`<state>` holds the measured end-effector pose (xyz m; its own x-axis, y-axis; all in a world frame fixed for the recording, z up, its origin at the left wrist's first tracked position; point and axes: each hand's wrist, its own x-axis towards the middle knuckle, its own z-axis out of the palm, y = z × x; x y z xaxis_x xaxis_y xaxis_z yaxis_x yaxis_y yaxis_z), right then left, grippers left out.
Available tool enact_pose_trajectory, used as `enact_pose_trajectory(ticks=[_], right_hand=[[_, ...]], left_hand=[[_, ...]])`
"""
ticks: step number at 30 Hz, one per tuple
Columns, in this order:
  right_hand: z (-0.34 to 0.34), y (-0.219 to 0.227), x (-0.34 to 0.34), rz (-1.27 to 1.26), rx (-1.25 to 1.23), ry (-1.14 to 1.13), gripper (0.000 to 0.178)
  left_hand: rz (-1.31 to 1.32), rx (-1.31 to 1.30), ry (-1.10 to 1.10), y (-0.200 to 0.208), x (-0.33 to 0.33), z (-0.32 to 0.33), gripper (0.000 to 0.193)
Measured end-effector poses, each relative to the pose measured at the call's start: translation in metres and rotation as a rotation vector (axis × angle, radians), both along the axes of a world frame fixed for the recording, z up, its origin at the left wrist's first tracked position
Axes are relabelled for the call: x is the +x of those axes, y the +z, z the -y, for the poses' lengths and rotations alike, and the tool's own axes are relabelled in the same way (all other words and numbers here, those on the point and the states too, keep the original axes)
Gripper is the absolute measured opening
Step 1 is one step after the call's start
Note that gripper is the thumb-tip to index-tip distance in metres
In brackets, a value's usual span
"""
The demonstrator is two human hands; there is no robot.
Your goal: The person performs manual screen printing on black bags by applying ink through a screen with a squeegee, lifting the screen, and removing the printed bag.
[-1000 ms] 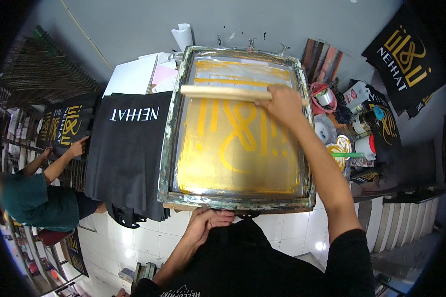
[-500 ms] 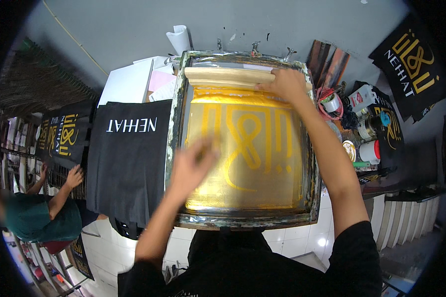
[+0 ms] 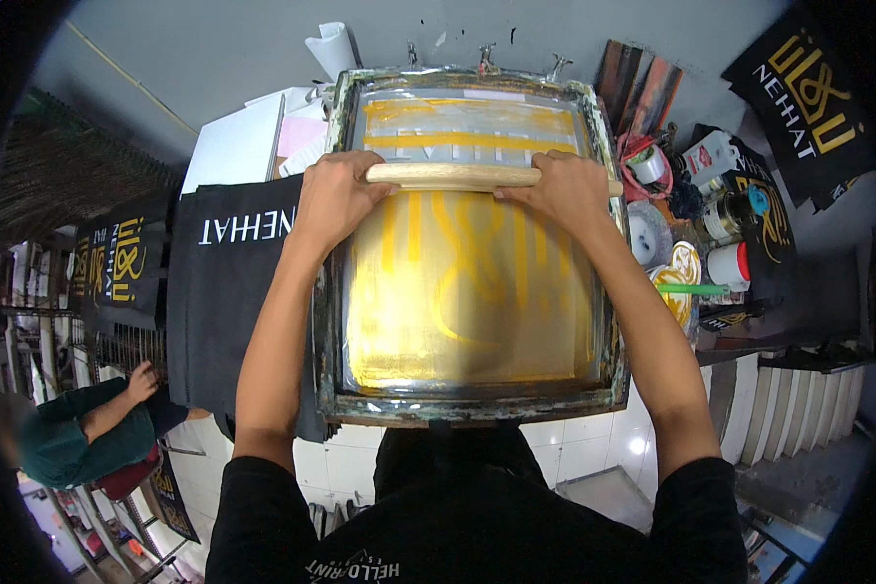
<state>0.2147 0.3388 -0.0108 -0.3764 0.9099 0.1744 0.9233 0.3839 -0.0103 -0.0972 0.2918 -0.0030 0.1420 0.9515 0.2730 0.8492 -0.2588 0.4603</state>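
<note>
A wooden squeegee (image 3: 448,176) spans the upper part of a screen printing frame (image 3: 457,404). My left hand (image 3: 341,198) grips its left end, and my right hand (image 3: 567,193) grips it towards the right end. Thumbs lie along the near side; the other fingers go over the far side and are partly hidden. Below the squeegee, the mesh (image 3: 457,331) is coated in gold-yellow ink and shows a large looping script design. Beyond it, a yellow ink streak (image 3: 448,141) crosses a paler strip of mesh. The squeegee's blade is hidden under the wooden handle.
Left of the frame lies a stack of black fabric bags (image 3: 229,302) with white lettering. Jars, bottles and an ink-smeared tub (image 3: 678,282) with a green-handled tool (image 3: 691,289) crowd the right side. At far left, a person in a dark green shirt (image 3: 88,433) sits near hanging printed bags.
My left hand has come up from over the mesh and taken hold of the squeegee. The squeegee has moved nearer to me, uncovering the streaked strip beyond it.
</note>
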Motion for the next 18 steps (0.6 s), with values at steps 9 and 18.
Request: enact_pose_trajectory(ticks=[9,18], right_hand=[[0.095,-0.008,0.013,-0.084,0.048,0.026,0.066],[0.216,-0.015,0.032,-0.162,0.052,0.101,0.043]], left_hand=[[-0.014,-0.022,0.031,0.0,0.011,0.095,0.029],[-0.017,-0.058,-0.032,0.009,0.025,0.212,0.026]])
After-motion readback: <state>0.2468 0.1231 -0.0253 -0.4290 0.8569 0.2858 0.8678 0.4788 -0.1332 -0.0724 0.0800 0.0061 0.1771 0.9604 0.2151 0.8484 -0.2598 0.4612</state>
